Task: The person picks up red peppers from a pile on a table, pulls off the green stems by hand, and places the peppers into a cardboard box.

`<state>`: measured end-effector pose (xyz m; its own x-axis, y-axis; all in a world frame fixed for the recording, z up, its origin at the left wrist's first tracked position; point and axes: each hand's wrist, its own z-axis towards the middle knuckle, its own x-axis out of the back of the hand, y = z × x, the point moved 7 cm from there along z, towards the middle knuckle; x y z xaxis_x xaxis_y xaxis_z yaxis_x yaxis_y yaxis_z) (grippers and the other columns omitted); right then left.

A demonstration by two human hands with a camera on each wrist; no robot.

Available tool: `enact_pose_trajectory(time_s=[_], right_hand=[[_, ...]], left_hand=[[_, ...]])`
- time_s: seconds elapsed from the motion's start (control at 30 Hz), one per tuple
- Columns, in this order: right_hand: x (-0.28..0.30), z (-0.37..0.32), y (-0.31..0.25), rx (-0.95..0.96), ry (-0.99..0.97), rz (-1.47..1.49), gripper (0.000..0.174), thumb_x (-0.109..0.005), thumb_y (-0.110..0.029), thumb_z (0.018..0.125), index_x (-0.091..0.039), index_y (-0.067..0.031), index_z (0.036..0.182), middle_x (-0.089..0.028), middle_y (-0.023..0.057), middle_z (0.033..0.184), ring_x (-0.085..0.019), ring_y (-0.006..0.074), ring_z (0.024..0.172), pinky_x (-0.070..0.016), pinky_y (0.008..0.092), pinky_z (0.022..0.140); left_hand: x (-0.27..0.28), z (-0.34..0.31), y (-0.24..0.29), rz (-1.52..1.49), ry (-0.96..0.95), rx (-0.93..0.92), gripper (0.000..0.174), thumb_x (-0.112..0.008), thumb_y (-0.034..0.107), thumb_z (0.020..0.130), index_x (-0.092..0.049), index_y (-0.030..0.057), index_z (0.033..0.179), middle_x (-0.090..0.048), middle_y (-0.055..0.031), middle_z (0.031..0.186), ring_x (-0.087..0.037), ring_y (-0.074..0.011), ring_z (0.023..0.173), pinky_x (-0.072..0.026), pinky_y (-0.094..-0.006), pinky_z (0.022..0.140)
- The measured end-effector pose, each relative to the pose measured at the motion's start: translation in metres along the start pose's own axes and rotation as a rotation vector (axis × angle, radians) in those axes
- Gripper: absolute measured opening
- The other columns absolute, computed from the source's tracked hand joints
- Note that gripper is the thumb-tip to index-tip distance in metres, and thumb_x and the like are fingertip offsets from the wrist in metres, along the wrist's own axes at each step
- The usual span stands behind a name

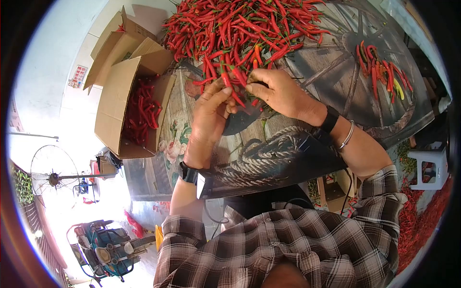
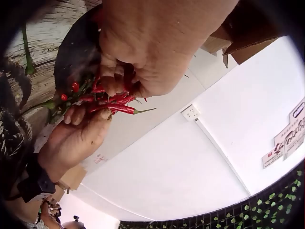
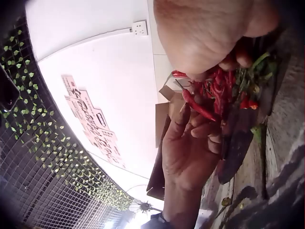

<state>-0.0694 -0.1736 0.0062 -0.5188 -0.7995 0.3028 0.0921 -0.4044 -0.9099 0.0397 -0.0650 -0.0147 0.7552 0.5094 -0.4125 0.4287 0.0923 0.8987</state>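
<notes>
My left hand [image 1: 210,115] holds a red chili pepper [image 3: 198,106] between thumb and fingers, its thin stem end standing out in the right wrist view. Opposite it, close to the left fingertips, my right hand [image 1: 283,93] pinches another red chili pepper [image 1: 238,76] with thumb and forefinger. More red chilies cluster just behind both hands, partly covered by the fingers. A large heap of red chilies [image 1: 230,29] with green stems spreads over the far side of the table [image 1: 326,72].
To the left, an open cardboard box [image 1: 113,110] contains red chilies [image 1: 141,110]. A smaller group of chilies [image 1: 379,67], including a yellow-green one [image 1: 398,89], lies on the table's right. Below that side stands a grey plastic stool [image 1: 427,165]. A wall socket [image 2: 191,112] shows behind.
</notes>
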Motion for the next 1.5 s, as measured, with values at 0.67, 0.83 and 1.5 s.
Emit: enact_pose_trajectory(time_s=[0.67,0.83,1.5], right_hand=[[0.006,-0.003,-0.02,0.165,0.071,0.174,0.016,-0.064,-0.01,0.082,-0.053,0.0019,0.083,-0.052,0.011,0.071,-0.054,0.0174,0.058,-0.0418,0.0323,0.051],[0.006,-0.002,-0.017,0.222,0.093,0.05,0.016,-0.061,-0.012,0.085,-0.053,0.0016,0.081,-0.052,0.0073,0.068,-0.053,0.0128,0.057,-0.041,0.031,0.051],[-0.008,0.0,-0.005,-0.032,-0.152,0.431,0.018,-0.057,-0.023,0.092,-0.058,-0.0059,0.087,-0.043,-0.0077,0.063,-0.034,-0.0004,0.053,-0.0271,0.0187,0.046]], left_hand=[[-0.012,-0.011,0.007,0.515,0.025,-0.11,0.016,-0.067,0.015,0.085,-0.065,0.0027,0.095,-0.058,0.0021,0.066,-0.049,-0.0031,0.052,-0.0378,-0.018,0.047],[-0.019,-0.015,0.003,0.637,0.019,-0.072,0.014,-0.065,0.013,0.086,-0.065,0.0024,0.096,-0.056,0.0037,0.06,-0.05,-0.0024,0.052,-0.0379,-0.0169,0.046],[-0.022,-0.019,0.005,0.746,-0.167,0.023,0.015,-0.067,0.014,0.085,-0.068,0.0004,0.091,-0.053,0.0065,0.061,-0.04,0.0002,0.052,-0.029,-0.0184,0.045]])
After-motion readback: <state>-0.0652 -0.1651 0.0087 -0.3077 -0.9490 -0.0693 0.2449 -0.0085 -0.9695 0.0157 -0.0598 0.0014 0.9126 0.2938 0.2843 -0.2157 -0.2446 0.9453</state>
